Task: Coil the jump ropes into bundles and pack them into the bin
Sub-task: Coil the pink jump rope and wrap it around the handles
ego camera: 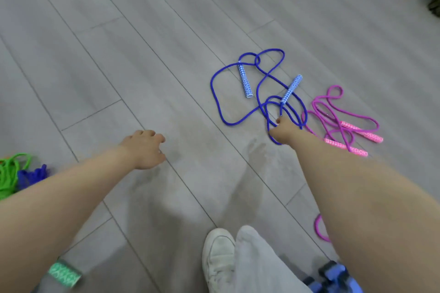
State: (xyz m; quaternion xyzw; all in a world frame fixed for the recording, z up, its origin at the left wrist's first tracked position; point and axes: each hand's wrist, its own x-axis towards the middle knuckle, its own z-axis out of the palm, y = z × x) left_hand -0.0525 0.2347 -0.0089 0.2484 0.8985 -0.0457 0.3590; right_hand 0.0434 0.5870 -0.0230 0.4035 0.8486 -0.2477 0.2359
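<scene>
My right grip (282, 131) pinches the blue jump rope (215, 93).
Pink rope (333, 114) just beside it — left grip (145, 148) loosely curled, empty.

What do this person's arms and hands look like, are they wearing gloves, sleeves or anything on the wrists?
Both arms are bare all the way up the frame: no sleeves, gloves, watch or rings visible. The left hand and right hand are bare. Lower down, light grey trousers and a white shoe show.
</scene>
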